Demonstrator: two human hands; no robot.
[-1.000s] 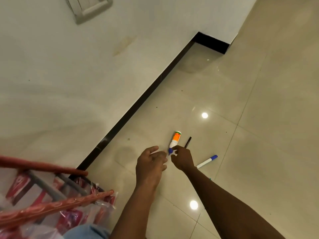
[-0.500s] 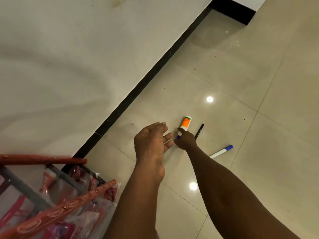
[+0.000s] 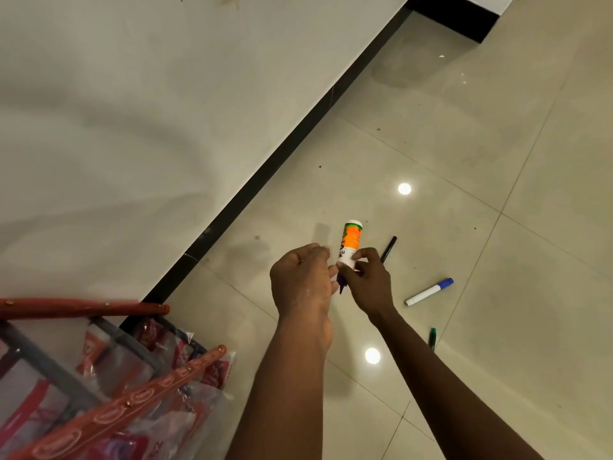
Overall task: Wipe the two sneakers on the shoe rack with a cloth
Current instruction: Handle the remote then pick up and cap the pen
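Right hand (image 3: 368,282) pinches the orange-labelled bottle (image 3: 352,239), cap end down. Left hand (image 3: 300,280) curls at its purple cap (image 3: 341,284), hold unclear. If that cap loosens, it could spill on the floor tiles (image 3: 464,154). Shoe rack (image 3: 99,307) sits lower left; sneakers and cloth are out of sight.

The floor (image 3: 464,144) under the bottle (image 3: 352,237) is glossy tile that mirrors lamps. The bottle is smooth plastic with a shiny orange label. Right of it lies a smooth plastic marker (image 3: 428,292). Left of it are a matt wall (image 3: 132,111), glossy black skirting (image 3: 265,171), the rack (image 3: 99,308) with its red plastic rails, and crinkled clear wrap (image 3: 205,403).
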